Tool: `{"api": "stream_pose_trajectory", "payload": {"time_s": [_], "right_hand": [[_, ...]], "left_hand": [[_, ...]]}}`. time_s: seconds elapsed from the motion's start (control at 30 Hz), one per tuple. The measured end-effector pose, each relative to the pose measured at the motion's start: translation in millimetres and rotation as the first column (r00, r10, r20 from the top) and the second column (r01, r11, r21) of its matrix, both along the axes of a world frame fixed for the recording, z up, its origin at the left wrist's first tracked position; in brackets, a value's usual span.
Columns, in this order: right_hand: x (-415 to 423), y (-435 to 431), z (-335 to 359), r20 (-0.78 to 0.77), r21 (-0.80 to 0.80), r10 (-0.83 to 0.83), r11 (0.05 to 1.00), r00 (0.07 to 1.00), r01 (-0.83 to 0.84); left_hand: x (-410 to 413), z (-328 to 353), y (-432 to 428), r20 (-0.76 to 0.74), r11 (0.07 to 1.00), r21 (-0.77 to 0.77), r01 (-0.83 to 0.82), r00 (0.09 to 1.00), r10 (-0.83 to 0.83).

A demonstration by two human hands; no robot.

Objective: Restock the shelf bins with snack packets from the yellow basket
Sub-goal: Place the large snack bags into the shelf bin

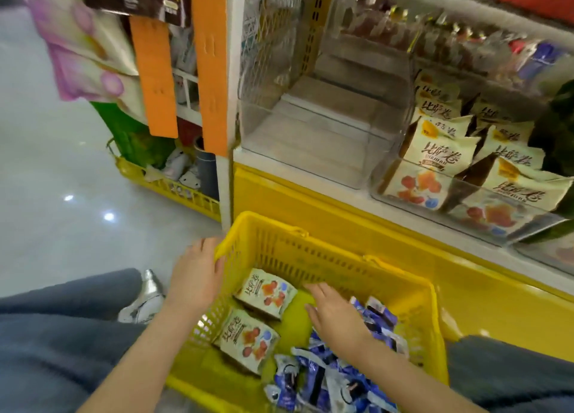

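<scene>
The yellow basket [310, 257] stands on the floor in front of the shelf. My left hand [195, 276] grips its left rim. Inside lie two cream snack packets with red fruit pictures [265, 293] [248, 339] and a heap of several blue-and-white packets [323, 378]. My right hand [335, 315] reaches into the basket with fingers straight, over the blue packets and right of the upper cream packet, holding nothing. On the shelf, a clear bin [313, 133] has nothing in it. The clear bin to its right [459, 176] holds several cream packets.
The shelf has a yellow base [341, 214]. Further bins with dark wrapped snacks [403, 30] line the back row. A second yellow basket [174, 186] with bags sits at the shelf's left end, under orange strips [155, 77]. Shiny floor lies to the left. My knees flank the basket.
</scene>
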State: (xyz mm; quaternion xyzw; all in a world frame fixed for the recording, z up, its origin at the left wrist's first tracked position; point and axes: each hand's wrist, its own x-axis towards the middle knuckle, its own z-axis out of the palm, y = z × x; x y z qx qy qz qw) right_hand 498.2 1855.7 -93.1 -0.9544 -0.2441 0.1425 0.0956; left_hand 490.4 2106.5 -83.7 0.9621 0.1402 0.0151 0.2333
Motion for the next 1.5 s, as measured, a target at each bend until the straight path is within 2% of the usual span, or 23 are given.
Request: {"api": "stream_pose_trajectory", "payload": {"time_s": [0.03, 0.13, 0.2, 0.27, 0.47, 0.67, 0.77, 0.87, 1.07, 1.23, 1.37, 1.5], "right_hand": [[-3, 6, -16, -0.096, 0.007, -0.001, 1.000, 0.995, 0.002], [-12, 24, -57, -0.368, 0.021, -0.031, 0.999, 0.929, 0.042], [-15, 34, -79, -0.478, 0.031, -0.060, 0.996, 0.876, 0.085], [-15, 44, -97, -0.538, 0.027, -0.083, 0.993, 0.839, 0.115], [-8, 67, -135, -0.653, 0.031, -0.166, 0.969, 0.739, 0.245], [-1, 78, -157, -0.745, -0.055, -0.302, 0.916, 0.595, 0.397], [-1, 81, -159, -0.718, -0.129, -0.296, 0.946, 0.630, 0.297], [-1, 84, -156, -0.685, -0.116, -0.275, 0.955, 0.675, 0.272], [4, 72, -126, -0.647, -0.002, -0.247, 0.947, 0.721, 0.322], [19, 42, -88, -0.585, 0.096, -0.282, 0.907, 0.760, 0.410], [26, 19, -56, -0.520, 0.156, -0.288, 0.894, 0.804, 0.420], [28, 3, -25, -0.423, 0.172, -0.296, 0.902, 0.856, 0.397]], "left_hand": [[-4, -12, 10, -0.056, 0.999, -0.020, -0.046, 0.997, 0.045], [-16, -38, 25, -0.180, 0.965, -0.223, -0.140, 0.978, 0.101], [-22, -49, 24, -0.209, 0.936, -0.315, -0.156, 0.974, 0.092], [-26, -55, 21, -0.171, 0.922, -0.352, -0.162, 0.980, 0.107], [-25, -61, 22, -0.102, 0.948, -0.293, -0.123, 0.990, 0.097], [-24, -66, 23, -0.111, 0.938, -0.317, -0.138, 0.988, 0.108], [-24, -65, 23, -0.107, 0.938, -0.321, -0.128, 0.989, 0.098], [-23, -67, 23, -0.095, 0.938, -0.325, -0.117, 0.991, 0.091], [-24, -70, 25, -0.083, 0.935, -0.331, -0.125, 0.991, 0.104], [-22, -78, 27, -0.068, 0.957, -0.267, -0.113, 0.993, 0.098], [-22, -81, 27, -0.116, 0.947, -0.284, -0.146, 0.986, 0.118], [-23, -67, 21, -0.099, 0.883, -0.414, -0.222, 0.975, 0.199]]}}
